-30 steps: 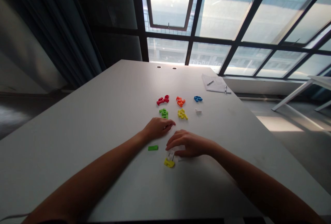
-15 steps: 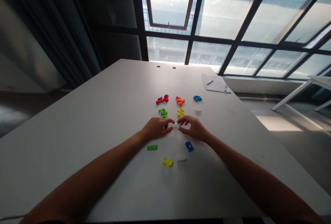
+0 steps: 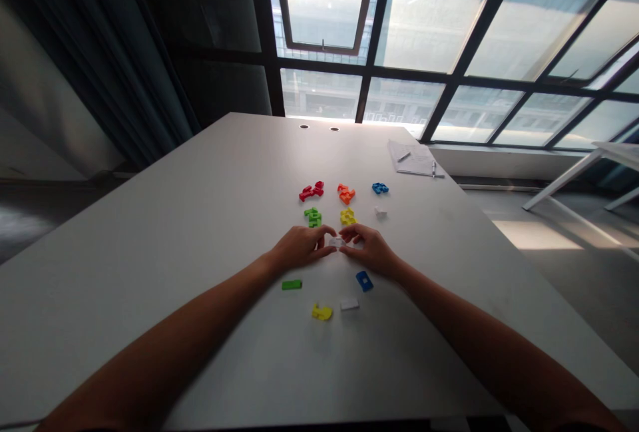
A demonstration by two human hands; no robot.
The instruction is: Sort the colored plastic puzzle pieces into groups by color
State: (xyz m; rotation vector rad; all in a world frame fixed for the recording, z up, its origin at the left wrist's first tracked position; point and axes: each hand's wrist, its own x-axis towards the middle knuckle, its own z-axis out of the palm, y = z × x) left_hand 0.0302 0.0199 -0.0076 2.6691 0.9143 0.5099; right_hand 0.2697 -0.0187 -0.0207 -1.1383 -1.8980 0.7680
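Observation:
My left hand [image 3: 302, 247] and my right hand [image 3: 369, 250] meet over the pale grey table [image 3: 200, 219], their fingertips pinching a small white plastic puzzle piece [image 3: 336, 241] between them. Just beyond my fingers lie a yellow piece [image 3: 348, 217] and a green piece [image 3: 313, 217]. Farther off are a red piece [image 3: 311, 191], an orange piece [image 3: 346, 194], a blue piece [image 3: 380, 188] and a white piece [image 3: 381, 212]. Nearer me, below my hands, are a green bar [image 3: 291, 284], a blue block [image 3: 364, 280], a flat white piece [image 3: 349, 303] and a yellow piece [image 3: 321, 312].
Sheets of paper [image 3: 414, 159] with a pen lie near the table's far right edge. The table's edge runs down the right side, with floor beyond it. A white-legged piece of furniture [image 3: 574, 176] stands at the right, in front of large windows.
My hands have come together at the middle with the white piece between them, uncovering the blue block and flat white piece. Since half a second ago, little has moved.

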